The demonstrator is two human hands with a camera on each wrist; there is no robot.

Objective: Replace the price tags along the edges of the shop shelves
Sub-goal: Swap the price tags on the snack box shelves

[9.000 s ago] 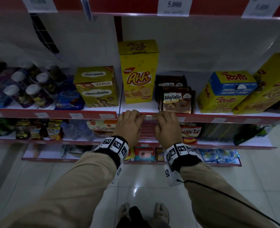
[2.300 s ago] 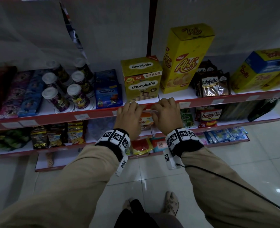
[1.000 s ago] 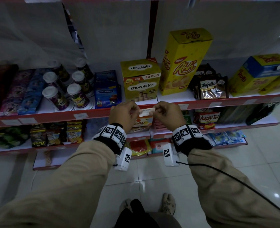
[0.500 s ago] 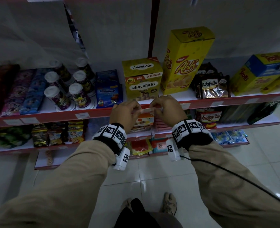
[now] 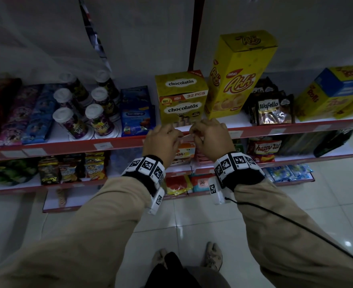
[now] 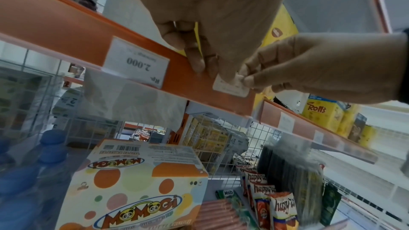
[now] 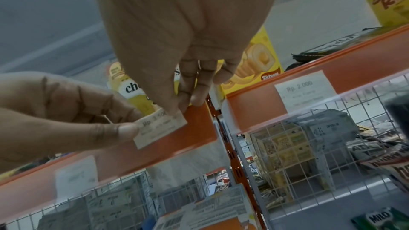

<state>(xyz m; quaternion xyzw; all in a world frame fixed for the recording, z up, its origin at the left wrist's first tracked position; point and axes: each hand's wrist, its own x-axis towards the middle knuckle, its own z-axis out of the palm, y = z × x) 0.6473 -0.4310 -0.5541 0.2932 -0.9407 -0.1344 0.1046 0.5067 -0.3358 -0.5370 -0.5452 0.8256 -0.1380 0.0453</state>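
Both hands meet at the red shelf edge [image 5: 119, 143], below the chocolatos box [image 5: 180, 98]. Left hand [image 5: 163, 140] and right hand [image 5: 212, 138] each pinch one end of a small white price tag [image 7: 160, 128], thumb and fingertips closed on it. The tag lies against the front of the edge strip, tilted, printed side facing outward. A second tag [image 6: 137, 62], marked 2.000, sits in the same strip to the left; another tag [image 7: 304, 90] sits on the next shelf section to the right.
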